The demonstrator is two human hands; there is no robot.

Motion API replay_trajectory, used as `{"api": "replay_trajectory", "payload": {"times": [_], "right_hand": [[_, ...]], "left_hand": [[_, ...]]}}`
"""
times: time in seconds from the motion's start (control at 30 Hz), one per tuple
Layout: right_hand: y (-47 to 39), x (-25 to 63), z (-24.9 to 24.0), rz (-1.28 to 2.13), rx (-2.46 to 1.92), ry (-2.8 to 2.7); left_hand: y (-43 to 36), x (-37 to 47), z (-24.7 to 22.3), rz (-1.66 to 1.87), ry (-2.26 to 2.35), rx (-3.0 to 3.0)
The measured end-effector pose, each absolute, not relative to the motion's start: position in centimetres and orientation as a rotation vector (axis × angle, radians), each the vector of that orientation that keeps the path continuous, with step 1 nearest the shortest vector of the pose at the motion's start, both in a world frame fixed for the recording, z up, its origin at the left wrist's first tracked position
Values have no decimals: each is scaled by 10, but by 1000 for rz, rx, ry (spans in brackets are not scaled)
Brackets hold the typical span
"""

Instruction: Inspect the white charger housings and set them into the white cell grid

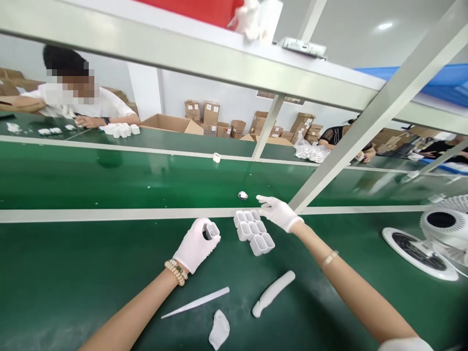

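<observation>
Nearest, a white cloth scrap lies on the green counter. Left hand grips a white plastic cup; right hand, fingers spread, reaches beside clustered cups.

Bright even ceiling light, soft shadows, sheen on green table, wide-angle bending at edges

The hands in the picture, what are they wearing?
Both hands wear thin white fabric gloves: the left hand and the right hand. The forearms are bare, with no sleeves. A beaded bracelet of pale round beads circles the left wrist, and a slim light-coloured band sits on the right wrist.
</observation>
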State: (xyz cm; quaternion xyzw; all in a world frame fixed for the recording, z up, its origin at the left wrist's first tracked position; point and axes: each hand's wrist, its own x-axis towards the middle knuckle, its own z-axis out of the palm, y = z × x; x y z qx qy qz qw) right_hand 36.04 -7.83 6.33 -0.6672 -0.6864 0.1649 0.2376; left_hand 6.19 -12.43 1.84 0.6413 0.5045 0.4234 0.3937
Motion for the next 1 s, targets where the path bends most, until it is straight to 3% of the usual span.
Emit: {"api": "replay_trajectory", "payload": {"times": [0.23,0.7,1.0], "right_hand": [[20,352,37,657,-2037,-1842],[18,361,50,901,-1779,-1835],[-42,308,100,1002,-1153,-1784]], "left_hand": [[-125,65,16,1054,1252,1563],[-127,67,10,1053,1228,1582],[-143,49,84,1159,1282,1837]]}}
